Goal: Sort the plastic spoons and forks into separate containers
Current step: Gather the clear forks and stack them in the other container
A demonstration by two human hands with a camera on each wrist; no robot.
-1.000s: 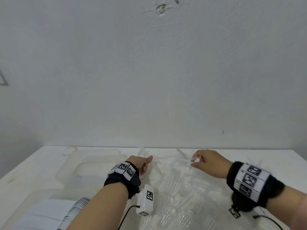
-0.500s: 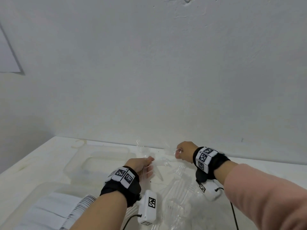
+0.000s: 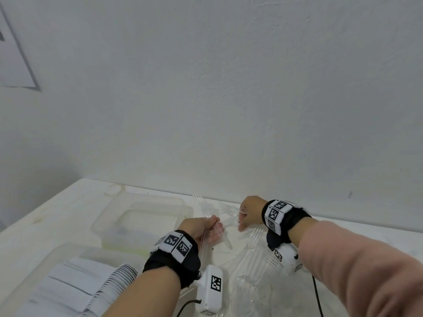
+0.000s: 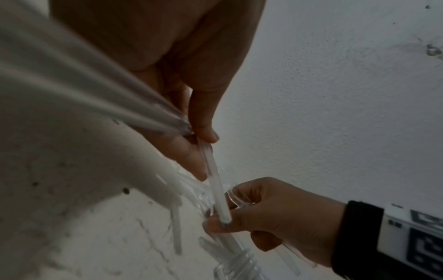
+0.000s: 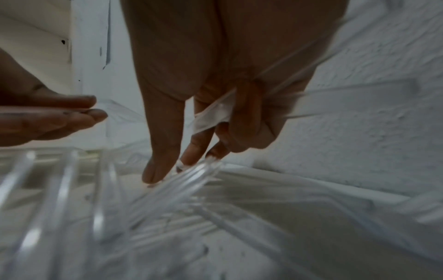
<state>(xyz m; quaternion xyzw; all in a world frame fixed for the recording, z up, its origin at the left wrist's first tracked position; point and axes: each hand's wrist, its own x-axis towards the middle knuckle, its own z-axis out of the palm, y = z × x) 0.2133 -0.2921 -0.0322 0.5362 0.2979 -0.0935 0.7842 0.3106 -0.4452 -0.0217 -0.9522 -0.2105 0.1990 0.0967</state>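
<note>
Black-and-white coded tags (no readable words) band both wrists.

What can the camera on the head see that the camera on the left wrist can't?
Only the head view shows the clear tub at the back, the nearer tub with stacked white cutlery, and the pink sleeve.

Only the left wrist view shows, close up, the left hand's fingers pinching the clear handles.

Both show the left hand, the right hand and clear cutlery on the white table.
</note>
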